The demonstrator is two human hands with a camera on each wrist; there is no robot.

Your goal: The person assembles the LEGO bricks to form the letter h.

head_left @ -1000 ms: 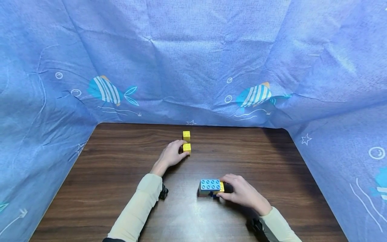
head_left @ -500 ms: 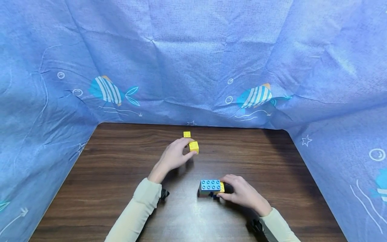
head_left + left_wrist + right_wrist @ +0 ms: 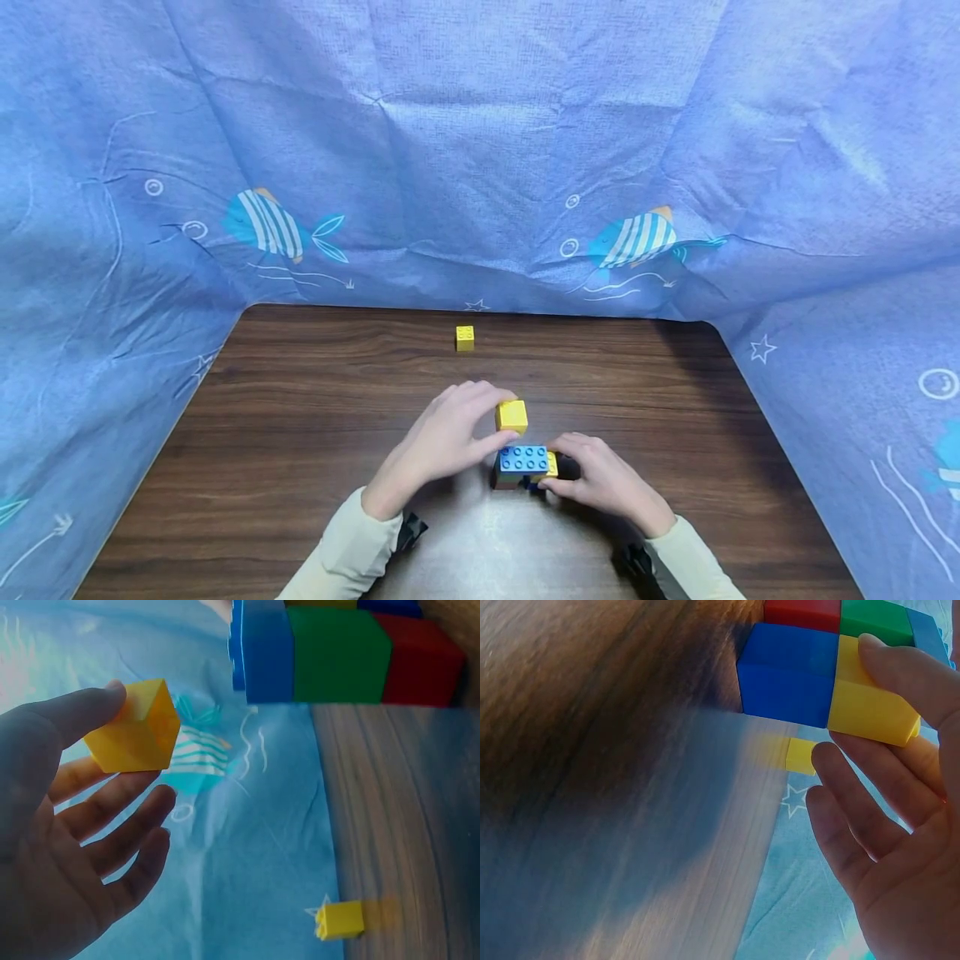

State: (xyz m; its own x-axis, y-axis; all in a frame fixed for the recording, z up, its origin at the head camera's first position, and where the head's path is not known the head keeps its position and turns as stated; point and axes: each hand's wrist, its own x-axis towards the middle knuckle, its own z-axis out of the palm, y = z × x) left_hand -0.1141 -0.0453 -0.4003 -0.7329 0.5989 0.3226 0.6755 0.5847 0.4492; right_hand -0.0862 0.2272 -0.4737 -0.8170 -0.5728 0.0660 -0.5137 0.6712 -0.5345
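1. The left hand [image 3: 442,442] is sitting just left of the block stack [image 3: 522,467], its thumb and forefinger pinching a small yellow cube [image 3: 512,415] – the remaining fingers [image 3: 127,825] are lying loosely spread beneath it in the left wrist view.
2. The yellow cube is hanging in the air just above the far left part of the stack's blue top brick [image 3: 523,458], not touching it.
3. The block stack is resting on the wooden tabletop [image 3: 300,400]; the wrist views are showing red, green, blue and yellow bricks joined under the studded blue top.
4. A second yellow cube [image 3: 465,337] is lying well beyond the stack, near the tabletop's far edge, just before the blue fish-print cloth [image 3: 480,150].
5. The right hand [image 3: 603,483] is lying right of the stack – its thumb is pressing the yellow end brick [image 3: 870,697] and the other fingers are curling close beside and under that brick.
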